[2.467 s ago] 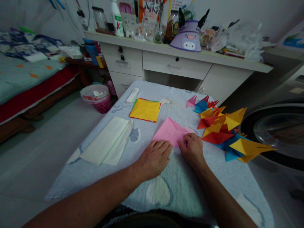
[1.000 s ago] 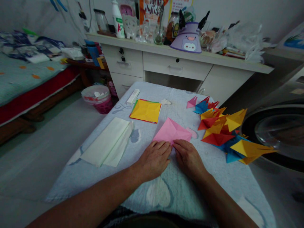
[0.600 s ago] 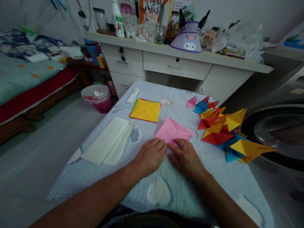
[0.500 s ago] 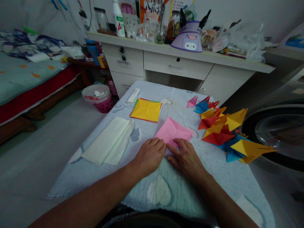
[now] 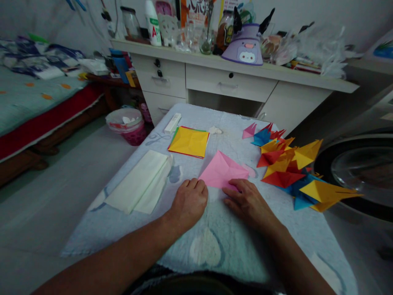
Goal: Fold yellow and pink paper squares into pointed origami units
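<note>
A folded sheet of pink origami paper (image 5: 221, 170) lies on the cloth-covered table before me. At its left corner the curled fingers of my left hand (image 5: 190, 203) are pressed together on the paper. My right hand (image 5: 245, 200) rests along the near right edge, fingertips touching the paper and the thumb apart from them. Beyond the pink sheet is a stack of square papers (image 5: 189, 141), yellow on top with red and green edges showing. Folded origami cranes (image 5: 284, 179) in yellow, red, blue and pink are bunched at the right.
A folded pale cloth or paper (image 5: 138, 180) lies at the left of the table (image 5: 205, 246). Near the far left corner is a white box-like piece (image 5: 172, 123). A cluttered desk (image 5: 230, 84) stands behind, a pink bin (image 5: 130, 127) left, a washing machine (image 5: 362, 172) right.
My hands have moved apart along the near edge of the pink paper, the left one toward the left corner, the right one to the right. The paper stays in place.
</note>
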Demonstrator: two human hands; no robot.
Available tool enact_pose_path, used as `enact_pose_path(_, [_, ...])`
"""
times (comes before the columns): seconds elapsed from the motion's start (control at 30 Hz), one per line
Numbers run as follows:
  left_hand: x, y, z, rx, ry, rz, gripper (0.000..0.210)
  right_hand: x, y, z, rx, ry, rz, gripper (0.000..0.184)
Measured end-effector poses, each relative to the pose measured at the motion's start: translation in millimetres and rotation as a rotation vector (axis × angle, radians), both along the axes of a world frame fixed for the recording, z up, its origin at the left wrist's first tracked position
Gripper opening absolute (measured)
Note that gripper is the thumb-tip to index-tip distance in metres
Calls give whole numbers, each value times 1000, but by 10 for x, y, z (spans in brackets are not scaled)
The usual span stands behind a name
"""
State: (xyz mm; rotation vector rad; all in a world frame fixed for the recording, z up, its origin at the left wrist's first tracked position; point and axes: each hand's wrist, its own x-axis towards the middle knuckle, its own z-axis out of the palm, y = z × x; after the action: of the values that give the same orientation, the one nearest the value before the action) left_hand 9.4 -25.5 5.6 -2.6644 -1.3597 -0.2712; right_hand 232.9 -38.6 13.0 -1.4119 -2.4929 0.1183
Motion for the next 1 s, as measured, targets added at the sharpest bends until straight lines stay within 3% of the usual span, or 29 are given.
enact_pose_path(0.4, [-38,28,20,36,-5,42,10,414,50,87,-75,14,40,24])
enact_pose_path(0.8, [-52,83,18,60,-22,40,11,532,87,167,-132,84,33,29])
enact_pose_path(0.87, [-54,102,23,42,-29,38,13,485,86,172,-105,139,-24,28])
enact_pose_path(1.0, [-41,153,36,9,-63,46,19,280,68,105,100,251,-311,26])
